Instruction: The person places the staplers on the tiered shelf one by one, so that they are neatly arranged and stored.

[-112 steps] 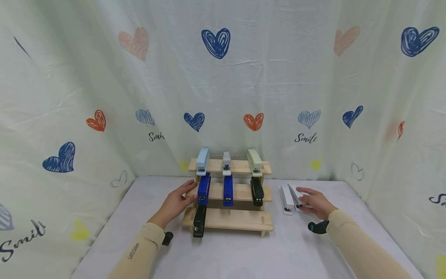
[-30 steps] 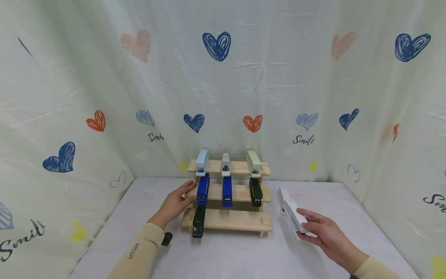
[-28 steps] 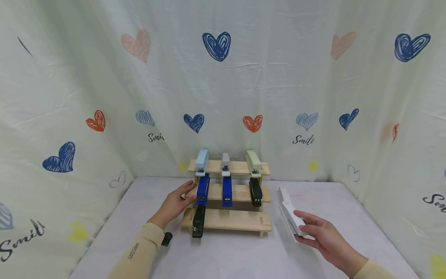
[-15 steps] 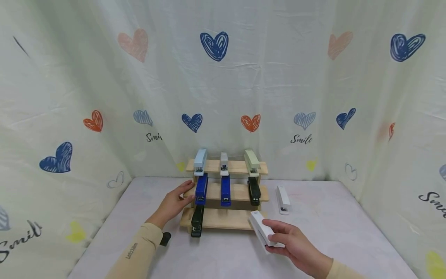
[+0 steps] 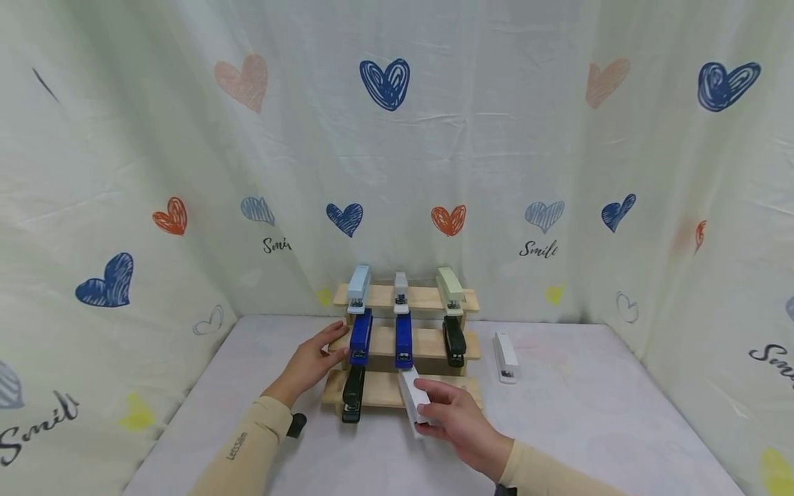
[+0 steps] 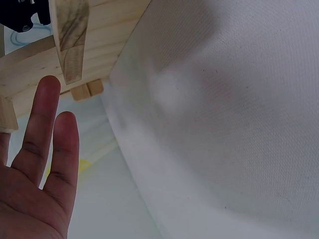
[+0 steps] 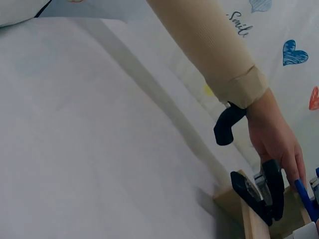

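My right hand (image 5: 462,426) pinches a white stapler (image 5: 412,396) between thumb and fingers. The stapler lies over the middle of the bottom tier of a wooden three-tier stand (image 5: 453,388); whether it touches the wood I cannot tell. A bit of it shows in the right wrist view's lower corner. My left hand (image 5: 310,365) rests against the stand's left end, by the middle tier. Two of its fingers look straight in the left wrist view, others are partly hidden by the wood. Left of the white stapler sits a black stapler (image 5: 353,396) on the bottom tier.
Two blue staplers (image 5: 404,341) and a black one (image 5: 455,342) line the middle tier. Light blue (image 5: 359,286), grey (image 5: 401,289) and pale green (image 5: 450,288) staplers stand on top. Another white stapler (image 5: 505,355) lies on the table right of the stand. A printed curtain (image 5: 397,158) hangs behind.
My right hand has picked the white stapler up from beside the other white one and carried it left to the bottom tier. The left hand has stayed at the stand.
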Tool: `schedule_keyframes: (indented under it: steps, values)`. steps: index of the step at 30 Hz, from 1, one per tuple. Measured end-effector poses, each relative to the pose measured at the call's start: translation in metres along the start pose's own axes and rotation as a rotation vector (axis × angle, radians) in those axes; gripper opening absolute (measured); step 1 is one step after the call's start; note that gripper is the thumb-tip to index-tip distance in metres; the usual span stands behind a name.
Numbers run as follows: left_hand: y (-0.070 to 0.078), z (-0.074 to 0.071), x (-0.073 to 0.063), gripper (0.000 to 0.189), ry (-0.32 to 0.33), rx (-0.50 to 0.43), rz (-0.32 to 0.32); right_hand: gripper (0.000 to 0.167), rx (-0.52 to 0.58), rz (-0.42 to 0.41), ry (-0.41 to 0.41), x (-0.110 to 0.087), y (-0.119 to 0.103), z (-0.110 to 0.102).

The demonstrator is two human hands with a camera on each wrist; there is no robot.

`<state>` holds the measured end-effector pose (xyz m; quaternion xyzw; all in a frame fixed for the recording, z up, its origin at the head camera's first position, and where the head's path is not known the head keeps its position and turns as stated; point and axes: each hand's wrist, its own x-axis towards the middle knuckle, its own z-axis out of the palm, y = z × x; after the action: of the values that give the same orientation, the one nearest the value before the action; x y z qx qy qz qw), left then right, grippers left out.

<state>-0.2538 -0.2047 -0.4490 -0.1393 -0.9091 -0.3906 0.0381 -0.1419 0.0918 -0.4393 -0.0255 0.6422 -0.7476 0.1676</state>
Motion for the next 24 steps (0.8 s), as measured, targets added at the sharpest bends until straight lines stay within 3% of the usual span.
schedule_keyframes:
  steps: [12, 24]
  values:
    - [0.002, 0.000, 0.000, 0.055, 0.007, -0.015, 0.006, 0.053, 0.026, -0.023, 0.128, 0.016, 0.010, 0.025]
    - [0.003, 0.000, 0.000, 0.055, 0.009, -0.014, 0.000, 0.060, 0.015, -0.030, 0.100, 0.018, 0.010, 0.027]
